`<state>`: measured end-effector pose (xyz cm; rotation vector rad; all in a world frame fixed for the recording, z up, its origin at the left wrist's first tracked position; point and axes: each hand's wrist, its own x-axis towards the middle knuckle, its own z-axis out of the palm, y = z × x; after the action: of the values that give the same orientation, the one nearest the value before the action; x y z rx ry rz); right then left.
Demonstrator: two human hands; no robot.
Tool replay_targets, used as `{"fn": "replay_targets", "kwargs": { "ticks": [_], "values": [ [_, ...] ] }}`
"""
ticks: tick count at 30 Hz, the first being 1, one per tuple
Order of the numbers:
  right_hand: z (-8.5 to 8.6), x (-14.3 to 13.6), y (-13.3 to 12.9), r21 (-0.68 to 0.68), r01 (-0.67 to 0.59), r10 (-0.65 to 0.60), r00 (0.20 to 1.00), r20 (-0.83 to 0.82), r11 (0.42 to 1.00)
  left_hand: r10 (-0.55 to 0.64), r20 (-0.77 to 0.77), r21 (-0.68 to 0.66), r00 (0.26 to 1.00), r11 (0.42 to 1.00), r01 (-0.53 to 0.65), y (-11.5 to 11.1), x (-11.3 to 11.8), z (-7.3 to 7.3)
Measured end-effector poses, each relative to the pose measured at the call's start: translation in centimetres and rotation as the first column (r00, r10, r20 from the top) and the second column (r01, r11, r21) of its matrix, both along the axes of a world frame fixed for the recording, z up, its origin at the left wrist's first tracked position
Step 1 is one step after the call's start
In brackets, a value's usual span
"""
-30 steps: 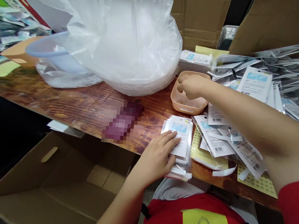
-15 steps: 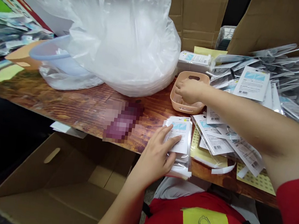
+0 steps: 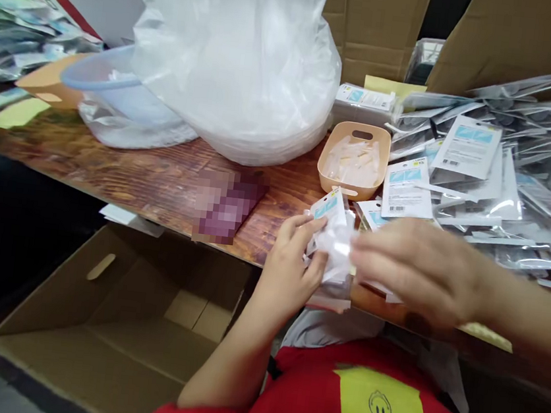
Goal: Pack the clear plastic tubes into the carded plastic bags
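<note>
My left hand (image 3: 292, 255) has its fingers and thumb closed on a clear plastic packet with a white and blue card (image 3: 328, 207), the top one of a small stack (image 3: 331, 302) at the table's front edge. My right hand (image 3: 413, 265) is smeared by motion, its fingers pinched together just right of that packet. At its fingertips is a translucent white piece (image 3: 341, 244), blurred; whether it has entered the packet I cannot tell. Behind the hands stands a peach plastic basket (image 3: 325, 180), holding several similar translucent pieces (image 3: 353, 161).
Carded packets (image 3: 409, 192) lie heaped on the right. A large translucent plastic bag (image 3: 249, 91) stands at the back, beside a pale blue basin (image 3: 96, 77). A pixelated purple object (image 3: 232, 211) lies on the wooden table (image 3: 153, 186). Below is an open cardboard box (image 3: 140, 343).
My right hand has left the basket and come forward to the packet with a translucent piece. My left hand has closed on the top packet, whose upper end is now tilted.
</note>
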<state>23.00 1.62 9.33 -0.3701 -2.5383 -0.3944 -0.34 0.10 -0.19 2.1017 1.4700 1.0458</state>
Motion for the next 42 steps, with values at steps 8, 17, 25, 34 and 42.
{"fn": "replay_targets", "kwargs": {
  "ticks": [8,17,25,34,42],
  "values": [
    [-2.1,2.5,-4.5,-0.069,0.032,-0.036,0.998,-0.056,0.997,-0.027,0.234,-0.065,0.972,0.997,0.043,-1.9,2.6,1.4],
    [-1.0,3.9,-7.0,0.144,0.191,-0.19,0.982,-0.024,0.971,-0.046,0.402,-0.05,0.915,0.996,0.072,-4.6,5.4,4.4],
    [-0.5,5.3,-7.7,-0.087,0.354,-0.363,0.924,-0.123,0.931,-0.221,0.43,0.182,0.875,0.971,0.156,-5.0,8.0,6.9],
    [0.6,9.9,-7.6,-0.874,-0.12,-0.449,0.82,-0.354,0.471,-0.284,0.474,0.26,0.833,0.95,0.176,-4.2,9.8,8.6],
    [1.3,8.5,-8.8,-0.726,-0.006,-0.575,0.606,-0.55,0.687,-0.568,0.339,0.279,0.75,0.822,0.497,-4.3,10.6,10.8]
  ]
}}
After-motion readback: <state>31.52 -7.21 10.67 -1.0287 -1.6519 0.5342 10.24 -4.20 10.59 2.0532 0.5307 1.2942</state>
